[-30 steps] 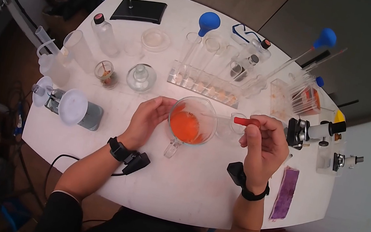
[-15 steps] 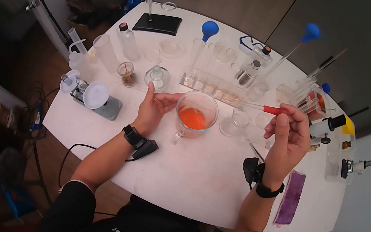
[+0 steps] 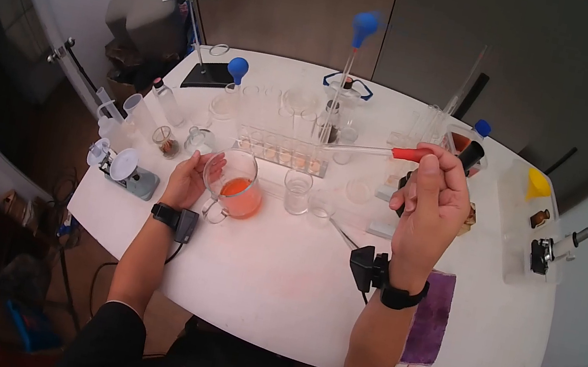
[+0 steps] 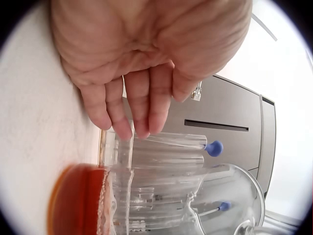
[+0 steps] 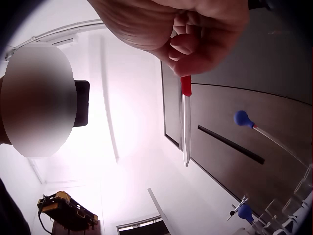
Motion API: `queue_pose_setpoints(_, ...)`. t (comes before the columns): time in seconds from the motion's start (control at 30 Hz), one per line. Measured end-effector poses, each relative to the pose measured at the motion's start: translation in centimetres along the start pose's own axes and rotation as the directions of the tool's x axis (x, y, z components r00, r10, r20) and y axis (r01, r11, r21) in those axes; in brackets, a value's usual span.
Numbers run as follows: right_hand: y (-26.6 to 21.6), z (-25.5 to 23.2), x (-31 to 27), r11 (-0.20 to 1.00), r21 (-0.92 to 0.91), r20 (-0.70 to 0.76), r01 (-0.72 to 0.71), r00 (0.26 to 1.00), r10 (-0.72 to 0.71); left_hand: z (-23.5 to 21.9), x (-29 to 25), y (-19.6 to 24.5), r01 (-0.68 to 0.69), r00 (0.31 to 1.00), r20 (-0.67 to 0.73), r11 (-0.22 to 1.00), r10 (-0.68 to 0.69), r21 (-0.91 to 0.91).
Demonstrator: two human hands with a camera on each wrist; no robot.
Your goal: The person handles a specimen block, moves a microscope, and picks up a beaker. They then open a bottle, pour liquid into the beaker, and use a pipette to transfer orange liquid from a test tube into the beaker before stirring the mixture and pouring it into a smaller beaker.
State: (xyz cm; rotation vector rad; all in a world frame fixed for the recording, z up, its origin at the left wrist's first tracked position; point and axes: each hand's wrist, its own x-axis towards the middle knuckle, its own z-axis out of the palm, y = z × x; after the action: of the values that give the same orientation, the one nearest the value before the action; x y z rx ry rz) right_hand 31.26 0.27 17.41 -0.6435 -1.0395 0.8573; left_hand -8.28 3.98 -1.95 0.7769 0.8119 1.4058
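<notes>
My right hand (image 3: 432,200) pinches the red rubber bulb (image 3: 407,155) of a glass dropper between thumb and fingers. The dropper's glass tube (image 3: 359,149) points left, held above the table, and in the right wrist view the tube (image 5: 187,127) looks clear. My left hand (image 3: 187,179) lies with its fingers extended beside a handled glass jug (image 3: 233,165). Orange-red liquid (image 3: 240,198) fills the lower part of the jug. In the left wrist view the left hand (image 4: 142,58) holds nothing, its palm turned toward the camera.
Behind the jug stands a clear test tube rack (image 3: 279,156), with a blue-bulbed pipette (image 3: 365,27) rising nearby. A small beaker (image 3: 297,196) is right of the jug. A balance (image 3: 140,184) stands left; a purple cloth (image 3: 431,318) and a microscope (image 3: 554,249) are on the right.
The view has swung right. My right hand has carried the dropper from over the jug, up and to the right. The left hand stays beside the jug.
</notes>
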Motion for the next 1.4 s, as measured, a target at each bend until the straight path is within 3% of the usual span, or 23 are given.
queue_pose_setpoints(0.07,-0.3,-0.9,0.3,0.995,0.101,-0.022,-0.025,0.999,0.027,0.3,-0.2,0.1,-0.015,0.999,-0.045,0.998,0.013,-0.056)
queue_pose_setpoints(0.1,-0.6,-1.2,0.4,0.991,0.132,-0.039,-0.032,0.999,0.038,-0.1,-0.2,0.1,-0.009,1.0,0.004,0.996,0.009,-0.09)
queue_pose_setpoints(0.2,-1.2,-1.8,0.5,0.984,0.172,-0.076,-0.04,0.996,0.054,-0.3,-0.3,-0.3,-0.034,0.998,-0.046,0.998,0.032,-0.045)
queue_pose_setpoints(0.4,-1.6,-3.2,0.9,0.976,0.216,-0.11,-0.027,0.993,0.052,0.8,-0.3,-1.3,-0.062,0.971,-0.208,0.959,0.122,0.275)
queue_pose_setpoints(0.6,-1.3,-3.9,1.5,0.964,0.265,-0.13,-0.011,0.99,0.048,1.1,-0.7,-1.5,-0.124,0.964,-0.22,0.983,0.153,0.137)
queue_pose_setpoints(0.93,-0.8,-5.2,2.0,0.956,0.291,-0.156,0.038,0.988,0.008,1.9,0.0,-2.0,-0.092,0.981,-0.156,0.984,0.116,0.152)
queue_pose_setpoints(1.03,-1.2,-4.7,1.8,0.955,0.295,-0.171,0.032,0.985,0.02,3.2,-0.4,-2.3,-0.087,0.996,-0.003,0.995,0.087,0.044)
queue_pose_setpoints(1.13,-0.9,-4.8,1.9,0.962,0.268,-0.176,0.047,0.984,0.001,4.6,-1.3,-2.4,0.007,0.999,0.043,0.997,-0.004,-0.071)
queue_pose_setpoints(1.23,-1.1,-4.5,1.7,0.961,0.268,-0.181,0.066,0.983,-0.017,5.4,-1.7,-2.1,0.022,0.998,0.063,0.997,-0.018,-0.068)
queue_pose_setpoints(1.4,-1.1,-3.6,1.2,0.987,0.147,-0.17,0.071,0.984,-0.045,5.2,-1.8,-2.6,0.062,0.993,0.104,0.997,-0.058,-0.035)
